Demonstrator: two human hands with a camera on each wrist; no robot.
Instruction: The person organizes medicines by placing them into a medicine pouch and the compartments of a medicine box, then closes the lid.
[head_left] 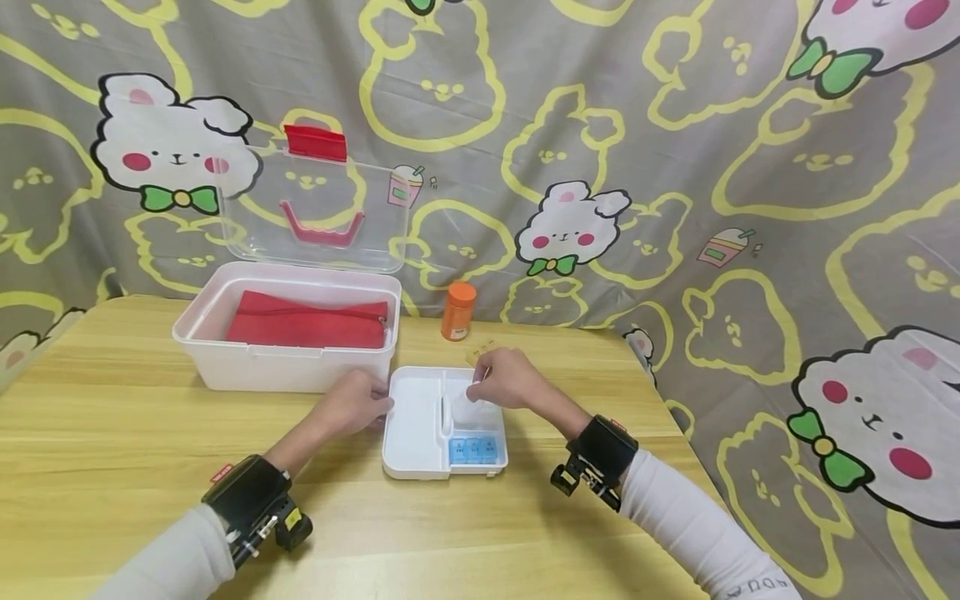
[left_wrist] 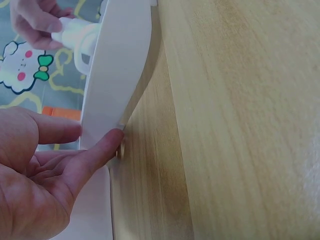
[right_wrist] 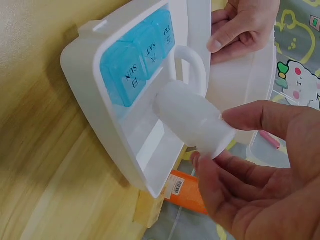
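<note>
A white pill case (head_left: 412,425) lies opened flat on the wooden table. My left hand (head_left: 354,405) grips its left edge, with thumb and a finger on either side of the rim in the left wrist view. With thumb and fingertips, my right hand (head_left: 512,380) pinches the capped end of a small white bottle (right_wrist: 187,115). Tilted, the bottle has its other end in the case's open compartment. Beside it sit translucent blue pill boxes (right_wrist: 132,70) lettered SUN, SAT and FRI. A raised white loop (right_wrist: 199,67) stands by the bottle.
Left of the case is a clear plastic bin (head_left: 270,367) holding a red zippered pouch (head_left: 311,323), its transparent lid (head_left: 255,237) raised. Behind the case stands an orange bottle (head_left: 458,312). A small yellowish item (head_left: 480,352) lies beyond my right hand. A patterned curtain (head_left: 465,183) hangs behind.
</note>
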